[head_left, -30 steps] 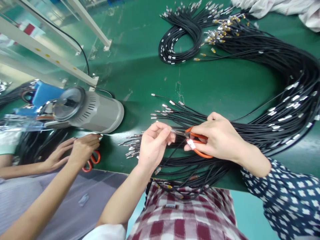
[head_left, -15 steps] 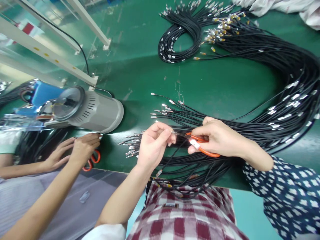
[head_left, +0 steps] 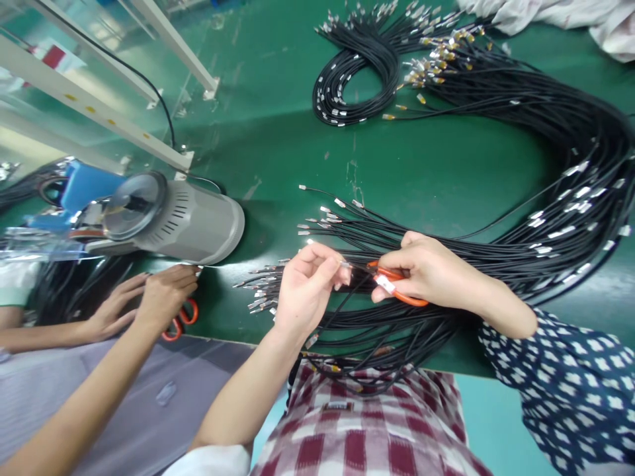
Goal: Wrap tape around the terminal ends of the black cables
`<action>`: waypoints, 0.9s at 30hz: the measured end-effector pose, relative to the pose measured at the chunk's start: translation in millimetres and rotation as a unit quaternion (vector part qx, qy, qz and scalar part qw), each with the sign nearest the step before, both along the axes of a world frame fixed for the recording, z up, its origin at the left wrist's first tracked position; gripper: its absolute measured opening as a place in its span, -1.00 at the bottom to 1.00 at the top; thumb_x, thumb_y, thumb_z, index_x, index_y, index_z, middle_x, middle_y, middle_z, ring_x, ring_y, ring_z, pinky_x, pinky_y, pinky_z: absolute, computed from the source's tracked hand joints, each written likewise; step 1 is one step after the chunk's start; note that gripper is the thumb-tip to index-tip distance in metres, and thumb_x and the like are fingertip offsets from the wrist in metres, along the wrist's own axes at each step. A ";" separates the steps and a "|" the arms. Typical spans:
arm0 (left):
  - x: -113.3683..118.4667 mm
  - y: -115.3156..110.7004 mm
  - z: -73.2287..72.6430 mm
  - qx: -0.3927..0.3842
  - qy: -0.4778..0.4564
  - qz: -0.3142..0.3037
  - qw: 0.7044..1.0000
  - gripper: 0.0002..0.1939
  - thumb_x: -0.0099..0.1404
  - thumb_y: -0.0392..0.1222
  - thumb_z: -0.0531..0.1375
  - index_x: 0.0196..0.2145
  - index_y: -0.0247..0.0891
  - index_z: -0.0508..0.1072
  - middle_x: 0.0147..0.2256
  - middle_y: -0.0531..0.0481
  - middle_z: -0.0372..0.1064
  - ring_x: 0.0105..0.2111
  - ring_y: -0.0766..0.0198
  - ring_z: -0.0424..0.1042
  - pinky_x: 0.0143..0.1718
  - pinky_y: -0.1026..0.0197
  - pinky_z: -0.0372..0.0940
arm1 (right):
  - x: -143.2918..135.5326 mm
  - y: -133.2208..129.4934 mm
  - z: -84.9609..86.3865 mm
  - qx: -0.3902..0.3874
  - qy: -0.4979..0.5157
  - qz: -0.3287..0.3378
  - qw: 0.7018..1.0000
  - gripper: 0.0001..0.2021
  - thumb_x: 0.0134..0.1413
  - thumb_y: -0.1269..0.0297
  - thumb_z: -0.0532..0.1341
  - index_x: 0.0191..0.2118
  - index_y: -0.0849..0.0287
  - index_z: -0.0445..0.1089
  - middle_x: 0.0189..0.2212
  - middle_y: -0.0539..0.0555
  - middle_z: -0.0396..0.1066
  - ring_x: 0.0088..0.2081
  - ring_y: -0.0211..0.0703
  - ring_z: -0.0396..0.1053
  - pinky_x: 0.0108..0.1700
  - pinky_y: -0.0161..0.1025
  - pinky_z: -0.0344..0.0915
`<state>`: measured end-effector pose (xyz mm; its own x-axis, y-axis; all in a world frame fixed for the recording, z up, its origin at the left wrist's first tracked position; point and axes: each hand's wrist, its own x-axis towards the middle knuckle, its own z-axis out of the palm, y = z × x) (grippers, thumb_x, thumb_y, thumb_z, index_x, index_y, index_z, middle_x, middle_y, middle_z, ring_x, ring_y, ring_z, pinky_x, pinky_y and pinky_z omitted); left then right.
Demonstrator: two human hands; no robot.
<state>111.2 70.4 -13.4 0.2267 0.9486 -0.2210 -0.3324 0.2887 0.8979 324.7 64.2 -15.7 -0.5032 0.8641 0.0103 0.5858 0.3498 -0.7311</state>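
Thumb and fingers of my left hand (head_left: 310, 284) pinch the small connector end of a black cable (head_left: 346, 264). Just to its right, my right hand (head_left: 426, 271) grips orange-handled scissors (head_left: 414, 301), whose short tips point left toward my left hand. A white label (head_left: 385, 284) shows beside the right thumb, against the scissors. Beneath both hands runs a bundle of black cables (head_left: 476, 254) with white tags, its loose ends fanned out to the left. More cables (head_left: 397, 354) lie along the table's front edge.
A grey machine (head_left: 198, 221) stands on the green table (head_left: 278, 152) at the left. Beside it are another person's hands (head_left: 166, 294) with orange scissors (head_left: 180, 320). A coiled cable bundle (head_left: 320, 89) lies at the back, and white cloth (head_left: 550, 16) at the back right.
My right hand and the scissors have shifted slightly left, closer to my left hand. My left hand still pinches the cable end, nearly in place.
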 end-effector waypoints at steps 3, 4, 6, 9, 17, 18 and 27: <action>-2.3 1.3 -1.3 0.021 0.016 0.011 1.000 -0.78 0.12 -0.12 0.42 -0.45 -0.29 0.49 -0.54 0.02 0.43 -0.53 0.36 0.38 -0.49 0.32 0.23 | 3.4 -0.6 4.5 0.025 0.004 -0.022 0.999 -0.40 0.17 -0.30 0.10 -0.61 0.15 0.27 -0.72 -0.11 0.17 -0.55 -0.27 0.00 -0.27 -0.22 0.04; -3.9 1.5 -1.8 0.029 0.026 0.016 0.999 -0.79 0.12 -0.13 0.42 -0.44 -0.29 0.51 -0.53 0.00 0.45 -0.52 0.35 0.39 -0.48 0.31 0.24 | 4.7 -1.2 5.7 0.036 0.002 -0.039 0.999 -0.40 0.17 -0.30 0.09 -0.60 0.14 0.29 -0.72 -0.10 0.17 -0.54 -0.26 0.02 -0.27 -0.22 0.04; -8.2 1.5 -2.8 0.042 0.050 0.024 0.998 -0.81 0.12 -0.15 0.42 -0.40 -0.29 0.54 -0.47 -0.04 0.50 -0.48 0.32 0.45 -0.45 0.30 0.29 | 6.7 -2.5 6.9 0.055 -0.007 -0.071 0.996 -0.42 0.17 -0.30 0.08 -0.57 0.13 0.32 -0.71 -0.07 0.19 -0.51 -0.22 0.07 -0.28 -0.22 0.03; -15.0 0.4 -5.4 0.049 0.075 0.029 0.996 -0.85 0.14 -0.20 0.41 -0.34 -0.29 0.57 -0.40 -0.07 0.55 -0.41 0.27 0.52 -0.36 0.27 0.37 | 7.4 -4.0 6.6 0.063 -0.023 -0.091 0.994 -0.46 0.19 -0.28 0.08 -0.48 0.12 0.39 -0.67 -0.04 0.27 -0.51 -0.20 0.14 -0.26 -0.20 0.06; -21.3 -2.2 -16.5 0.068 0.094 0.041 0.992 -0.88 0.17 -0.24 0.39 -0.30 -0.28 0.61 -0.37 -0.10 0.59 -0.38 0.25 0.55 -0.29 0.24 0.42 | 8.9 -2.7 6.5 0.060 -0.029 -0.127 0.990 -0.51 0.24 -0.21 0.07 -0.42 0.12 0.39 -0.59 0.00 0.39 -0.52 -0.19 0.27 -0.23 -0.17 0.15; -21.4 -2.0 -17.3 0.072 0.097 0.042 0.992 -0.88 0.17 -0.24 0.39 -0.30 -0.28 0.61 -0.37 -0.10 0.58 -0.38 0.25 0.54 -0.29 0.24 0.42 | 9.4 -2.8 6.4 0.061 -0.032 -0.127 0.990 -0.52 0.25 -0.20 0.08 -0.41 0.13 0.39 -0.58 0.00 0.39 -0.51 -0.18 0.28 -0.22 -0.17 0.16; -20.1 -10.1 -11.3 0.117 0.130 0.006 0.985 -0.95 0.27 -0.27 0.31 -0.28 -0.27 0.55 -0.32 -0.06 0.54 -0.32 0.29 0.52 -0.26 0.28 0.42 | -0.8 -8.0 -12.3 0.093 -0.006 -0.141 0.986 -0.83 0.17 0.14 0.30 -0.29 0.13 0.42 -0.39 0.06 0.51 -0.35 -0.11 0.40 -0.22 -0.18 0.19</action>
<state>91.1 60.4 -24.8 0.1795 0.9827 -0.0451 -0.0842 0.0610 0.9946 323.8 56.2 -28.0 -0.2441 0.9532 0.1782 0.6871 0.2997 -0.6619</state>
